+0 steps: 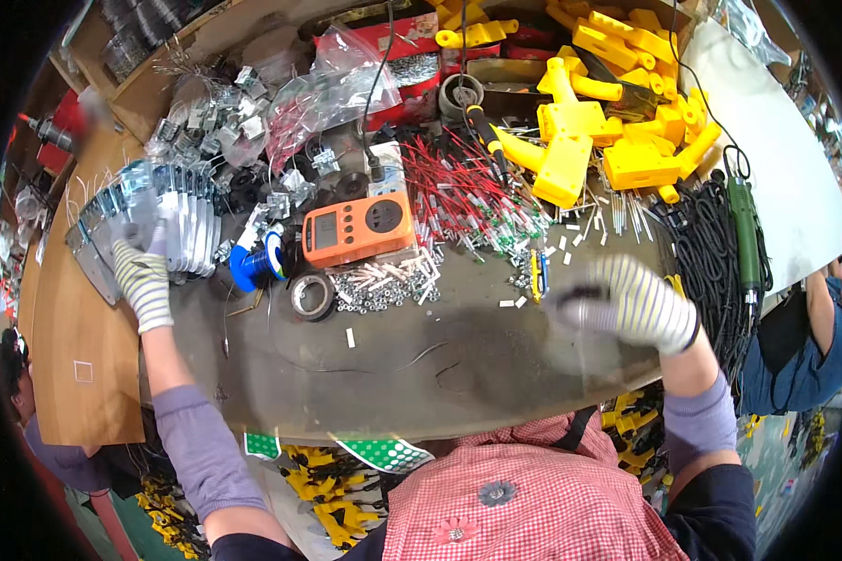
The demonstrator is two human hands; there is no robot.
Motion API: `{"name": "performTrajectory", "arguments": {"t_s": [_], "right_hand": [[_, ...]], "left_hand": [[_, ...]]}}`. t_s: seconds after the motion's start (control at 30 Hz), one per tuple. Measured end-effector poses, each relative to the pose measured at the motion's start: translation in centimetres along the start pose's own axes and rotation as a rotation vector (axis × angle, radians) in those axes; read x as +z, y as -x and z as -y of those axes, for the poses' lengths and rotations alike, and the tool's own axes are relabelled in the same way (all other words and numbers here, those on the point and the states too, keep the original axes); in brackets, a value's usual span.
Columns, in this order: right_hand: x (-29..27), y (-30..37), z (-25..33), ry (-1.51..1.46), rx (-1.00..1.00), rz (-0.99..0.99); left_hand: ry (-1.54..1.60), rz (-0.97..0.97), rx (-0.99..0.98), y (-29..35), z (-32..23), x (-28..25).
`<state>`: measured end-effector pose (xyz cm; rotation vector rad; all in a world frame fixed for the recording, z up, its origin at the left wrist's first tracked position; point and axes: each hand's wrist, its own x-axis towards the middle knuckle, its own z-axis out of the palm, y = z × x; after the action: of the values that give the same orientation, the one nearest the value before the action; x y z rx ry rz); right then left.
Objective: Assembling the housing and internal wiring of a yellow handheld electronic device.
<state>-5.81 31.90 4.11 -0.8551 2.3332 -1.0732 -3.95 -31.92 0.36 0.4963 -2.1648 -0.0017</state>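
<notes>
My left hand [144, 285], in a striped knit glove, reaches into a row of flat silvery metal plates [192, 210] at the left. Its fingers lie on either side of one metal plate [133, 210] and appear to grip it. Over the right part of the bench is my right hand [631, 304], gloved alike and smeared by motion. A dark patch shows at its blurred fingers; what it is I cannot make out. Nearest to that hand lie a small yellow-and-blue tool [539, 274] and several short white tubes [513, 303].
An orange meter [358, 230], blue wire spool [257, 260], tape roll [311, 296] and small nuts [374, 290] lie mid-bench. Red wires [468, 192] and yellow housings [571, 140] fill the back. Black cables [706, 252] and a green electric screwdriver [744, 229] lie right. Other people are at both sides.
</notes>
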Motion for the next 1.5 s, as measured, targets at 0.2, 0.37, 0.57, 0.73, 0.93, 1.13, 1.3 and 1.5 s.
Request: {"name": "performTrajectory", "arguments": {"t_s": [0.2,0.37,0.57,0.73,0.93,1.13,1.3,1.5], "right_hand": [[-4.7,-5.5,-2.2,0.293,-0.036,-0.684],[-2.4,-12.8,3.0,0.444,-0.466,-0.656],[-1.8,-26.8,6.2,0.927,-0.264,-0.087],[-2.4,-34.7,-1.2,1.268,-0.226,0.005],[-1.5,-34.2,0.0,1.167,-0.084,-0.031],[-2.5,-29.8,2.4,1.167,-0.043,-0.191],[-3.4,-24.7,3.1,1.231,-0.204,-0.595],[-0.5,-11.1,1.8,0.707,-0.585,-0.909]], "left_hand": [[0.796,0.006,-0.185,4.7,-9.6,-9.4],[0.495,0.543,0.480,13.2,-16.1,-16.4],[0.625,0.869,0.538,20.0,-21.2,-13.3],[0.639,0.823,0.472,20.9,-22.2,-12.8],[0.683,0.748,0.479,21.1,-21.7,-13.2],[0.682,0.768,0.490,21.1,-21.9,-12.8],[0.661,0.789,0.508,20.5,-22.1,-12.9],[0.605,0.653,0.455,19.6,-26.6,-14.6]]}}
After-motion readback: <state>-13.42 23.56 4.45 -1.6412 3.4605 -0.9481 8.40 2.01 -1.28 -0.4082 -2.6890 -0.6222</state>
